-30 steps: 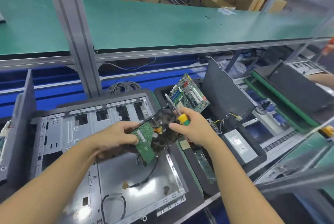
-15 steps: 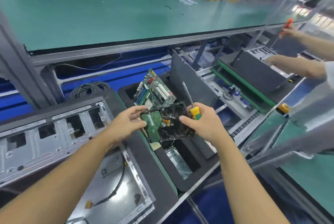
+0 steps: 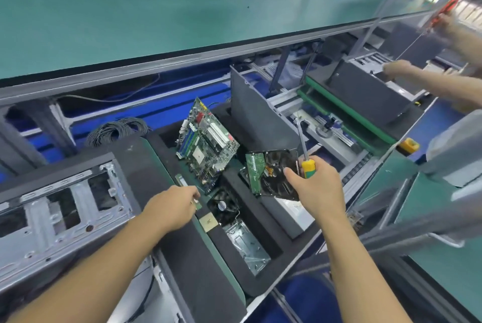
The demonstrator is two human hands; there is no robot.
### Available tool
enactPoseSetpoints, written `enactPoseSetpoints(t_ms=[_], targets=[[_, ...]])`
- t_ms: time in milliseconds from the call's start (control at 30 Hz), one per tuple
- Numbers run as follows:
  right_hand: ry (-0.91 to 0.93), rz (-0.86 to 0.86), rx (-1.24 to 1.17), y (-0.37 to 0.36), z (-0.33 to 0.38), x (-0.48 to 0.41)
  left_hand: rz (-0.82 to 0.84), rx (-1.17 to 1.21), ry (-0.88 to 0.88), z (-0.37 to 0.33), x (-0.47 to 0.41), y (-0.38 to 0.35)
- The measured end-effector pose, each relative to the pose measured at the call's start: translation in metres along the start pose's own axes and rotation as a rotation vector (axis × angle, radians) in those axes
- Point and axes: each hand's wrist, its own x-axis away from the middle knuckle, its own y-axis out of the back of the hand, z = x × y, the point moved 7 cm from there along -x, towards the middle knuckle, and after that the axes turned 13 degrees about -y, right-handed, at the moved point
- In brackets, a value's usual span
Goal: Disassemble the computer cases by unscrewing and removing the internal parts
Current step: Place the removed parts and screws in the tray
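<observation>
HDD (image 3: 276,174) gripped in right hand (image 3: 317,187) w/ screwdriver (image 3: 305,155)

Barely any legible text. Small tan tag (image 3: 208,221) on the black foam tray (image 3: 182,252), just in front of the motherboard (image 3: 206,145), carries a handwritten mark, too blurred to read. Motherboard silkscreen and hard drive (image 3: 273,174) board print unreadable.
</observation>
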Motion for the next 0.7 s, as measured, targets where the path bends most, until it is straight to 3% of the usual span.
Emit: enactPoseSetpoints(t_ms=[100,200,367,567,700], targets=[[-0.005,-0.013,0.040,-0.001,-0.003,-0.009,0.106,-0.084,-0.005,-0.003,-0.014,-0.009],[-0.018,0.024,0.116,-0.014,-0.006,-0.020,0.111,-0.210,0.037,0.005,-0.021,-0.006],[-0.067,0.041,0.270,-0.049,-0.010,-0.025,0.140,-0.216,0.048,0.018,-0.019,-0.027],[-0.083,-0.103,0.264,-0.052,-0.006,-0.032,0.025,-0.155,0.002,0.019,-0.027,-0.024],[-0.012,-0.187,0.217,-0.052,0.012,-0.041,-0.153,-0.015,-0.039,0.017,-0.044,0.003]])
